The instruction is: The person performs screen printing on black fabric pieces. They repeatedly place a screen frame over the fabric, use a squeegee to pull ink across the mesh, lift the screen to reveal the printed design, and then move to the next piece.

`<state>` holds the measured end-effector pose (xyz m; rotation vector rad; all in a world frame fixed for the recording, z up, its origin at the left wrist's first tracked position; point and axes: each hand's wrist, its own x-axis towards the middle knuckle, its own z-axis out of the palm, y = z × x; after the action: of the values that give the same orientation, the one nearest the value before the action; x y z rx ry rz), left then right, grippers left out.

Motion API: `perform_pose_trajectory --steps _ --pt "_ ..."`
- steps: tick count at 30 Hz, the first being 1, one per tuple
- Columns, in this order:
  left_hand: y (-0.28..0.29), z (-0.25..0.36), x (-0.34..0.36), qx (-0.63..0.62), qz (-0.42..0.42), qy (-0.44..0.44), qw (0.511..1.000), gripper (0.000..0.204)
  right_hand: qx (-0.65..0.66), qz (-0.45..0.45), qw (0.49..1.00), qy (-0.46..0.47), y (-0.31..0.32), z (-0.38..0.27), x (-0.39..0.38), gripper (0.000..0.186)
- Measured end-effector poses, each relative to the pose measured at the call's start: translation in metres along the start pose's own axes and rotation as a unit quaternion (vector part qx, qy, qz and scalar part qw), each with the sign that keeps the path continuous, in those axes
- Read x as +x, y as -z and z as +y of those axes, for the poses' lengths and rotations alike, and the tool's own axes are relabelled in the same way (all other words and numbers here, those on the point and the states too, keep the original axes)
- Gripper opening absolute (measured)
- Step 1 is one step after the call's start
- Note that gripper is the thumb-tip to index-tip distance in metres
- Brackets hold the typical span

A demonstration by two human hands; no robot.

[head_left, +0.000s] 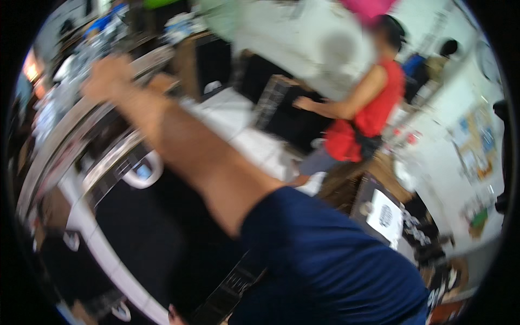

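Note:
My right arm, in a dark blue sleeve, stretches from the lower right to the upper left. At its end my right hand [110,80] looks curled into a fist above a curved wooden edge [67,132]. Blur hides what, if anything, is in it. Under my forearm lies a large black carton [146,233] with brown printed sides and a white oval handle opening [143,170]. At the bottom edge, by the carton's near side, a bit of my left hand [176,317] shows; most of its fingers are out of the picture.
Across the room a person in a red sleeveless top [382,97] touches another black carton [295,111]. More black cartons [214,62] stand by the wall. Clear plastic wrapping [59,103] piles up at the left. Stacked cardboard [346,189] and a white printed sheet [385,216] are to the right.

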<state>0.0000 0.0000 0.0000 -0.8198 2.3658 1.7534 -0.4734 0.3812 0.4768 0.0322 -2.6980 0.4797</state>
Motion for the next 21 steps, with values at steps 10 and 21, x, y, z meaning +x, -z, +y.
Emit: perform_pose_trajectory --steps 10,21 --pt "0.04 0.037 -0.031 0.176 0.091 0.051 0.979 0.055 -0.016 0.053 0.998 0.04 0.007 -0.015 0.022 0.051" --pt "0.032 0.085 -0.001 0.285 0.112 0.029 0.952 0.062 0.013 0.066 0.997 0.04 0.02 -0.023 0.039 0.056"
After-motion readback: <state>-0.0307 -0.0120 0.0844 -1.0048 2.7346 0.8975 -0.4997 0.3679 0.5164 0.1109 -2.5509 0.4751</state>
